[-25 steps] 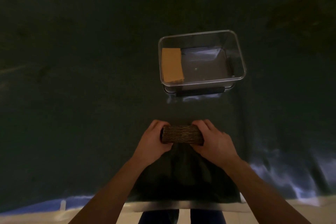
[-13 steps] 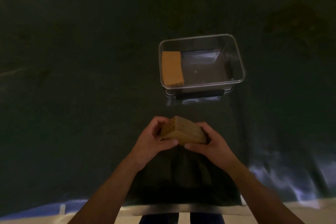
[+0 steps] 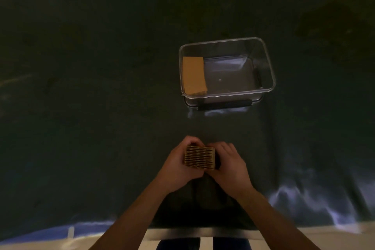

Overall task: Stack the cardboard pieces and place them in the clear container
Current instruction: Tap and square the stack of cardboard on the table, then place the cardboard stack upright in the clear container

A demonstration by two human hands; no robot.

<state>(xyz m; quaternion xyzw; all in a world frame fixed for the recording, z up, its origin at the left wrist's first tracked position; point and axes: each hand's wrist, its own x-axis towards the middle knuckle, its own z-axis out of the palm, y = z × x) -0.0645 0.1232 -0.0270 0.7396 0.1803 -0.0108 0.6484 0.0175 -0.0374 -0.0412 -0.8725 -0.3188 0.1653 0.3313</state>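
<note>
Cardboard stack [image 3: 199, 157]: a block of corrugated pieces pressed together, held low in the middle of the view with its striped, fluted edges turned up toward the camera; it sits between the two hands, near the front edge of the table and well apart from the container.
Left hand [image 3: 176, 165]: wrapped around the left side of the stack, fingers curled over its far edge and thumb against the near side, gripping it.
Right hand [image 3: 229, 165]: cupped on the right side of the stack, fingers bent over the far corner and closed on the cardboard.
Clear container [image 3: 269, 79]: a rectangular transparent tub with rounded corners, standing beyond the hands and slightly to the right; a dark handle [image 3: 224, 104] runs along its near side.
Cardboard in container [image 3: 194, 75]: a tan rectangular piece lying flat against the left wall of the tub; how many layers lie under it cannot be told. The remaining floor of the tub is bare.
Dark cloth [image 3: 91, 97]: a wrinkled dark green sheet covering the table, dimly lit, with pale bluish glints along its near edge.
</note>
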